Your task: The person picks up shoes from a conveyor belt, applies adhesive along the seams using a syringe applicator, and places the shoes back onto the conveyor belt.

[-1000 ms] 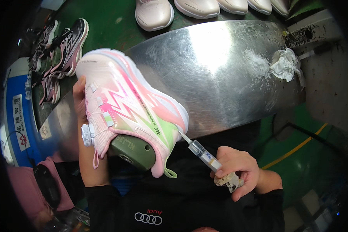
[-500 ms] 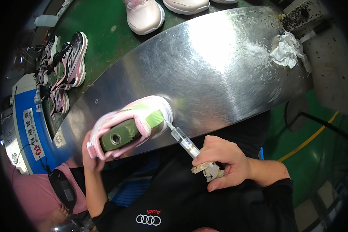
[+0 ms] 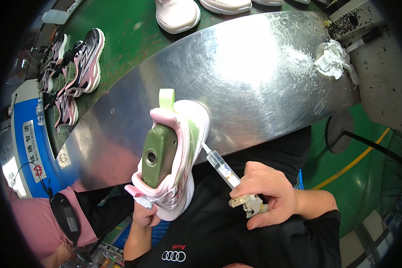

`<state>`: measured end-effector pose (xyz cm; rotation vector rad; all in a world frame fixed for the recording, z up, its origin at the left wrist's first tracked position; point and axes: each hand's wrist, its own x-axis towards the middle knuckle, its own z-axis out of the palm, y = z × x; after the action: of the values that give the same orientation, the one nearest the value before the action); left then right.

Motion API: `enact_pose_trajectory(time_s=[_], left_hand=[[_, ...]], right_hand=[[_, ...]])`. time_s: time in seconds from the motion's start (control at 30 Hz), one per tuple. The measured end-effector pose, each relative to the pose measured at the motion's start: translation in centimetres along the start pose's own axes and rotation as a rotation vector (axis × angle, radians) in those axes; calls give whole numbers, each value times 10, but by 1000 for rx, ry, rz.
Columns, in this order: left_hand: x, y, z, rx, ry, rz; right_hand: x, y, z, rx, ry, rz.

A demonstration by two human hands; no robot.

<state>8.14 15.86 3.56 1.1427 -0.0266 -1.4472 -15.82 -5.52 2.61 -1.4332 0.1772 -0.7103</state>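
The two hands are apart, each closed on its own thing. The left hand (image 3: 146, 216) grips a pale pink and white shoe (image 3: 181, 149) at its front end, near the white dial (image 3: 144, 201), with much of the hand hidden beneath. The shoe is in front of the person, seen against the near edge of a shiny metal table (image 3: 254, 111), its heel pointing away and its opening turned up to view. A dark green block (image 3: 160, 149) with a round metal-rimmed hole fills the opening, and a light green loop (image 3: 167, 99) stands up at the heel.

The right hand (image 3: 272, 193) is clamped around the back end of a clear syringe (image 3: 223, 169) and also holds a crumpled, stained bit of tissue (image 3: 255, 206). The syringe slants toward the side of the shoe near the sole; its thin tip seems to touch there, though at this size it could be just beside it.

At the far right of the table lies crumpled white paper (image 3: 331, 60), next to a dark-handled tool (image 3: 366, 39). Beyond the table, pale shoes (image 3: 177, 17) stand in a row on a green surface (image 3: 129, 33). Black and pink shoes (image 3: 85, 67) sit to the left, above a blue and white box (image 3: 49, 156). At lower left is another person in a pink top (image 3: 35, 219).
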Motion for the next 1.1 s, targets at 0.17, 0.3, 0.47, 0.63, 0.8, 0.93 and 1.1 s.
enact_pose_trajectory(time_s=[0.17,0.3,0.47,0.63,0.8,0.93,1.1], left_hand=[[5,-17,23,-61,-27,-9],[16,-27,33,-93,-131,-46],[27,-26,60,-154,-168,-205],[51,-24,77,-237,-409,-351],[72,-28,105,-250,-447,-368],[86,-29,119,-274,-472,-415],[100,-32,140,-315,-554,-273]], right_hand=[[10,-20,-3,0,-62,49],[14,-37,-9,5,-157,164],[14,-72,-15,-19,-226,281],[-5,-102,-22,-42,-257,303],[-17,-127,-28,-167,-246,285],[-27,-134,-27,-218,-175,232],[-33,-141,-30,-377,-125,186]])
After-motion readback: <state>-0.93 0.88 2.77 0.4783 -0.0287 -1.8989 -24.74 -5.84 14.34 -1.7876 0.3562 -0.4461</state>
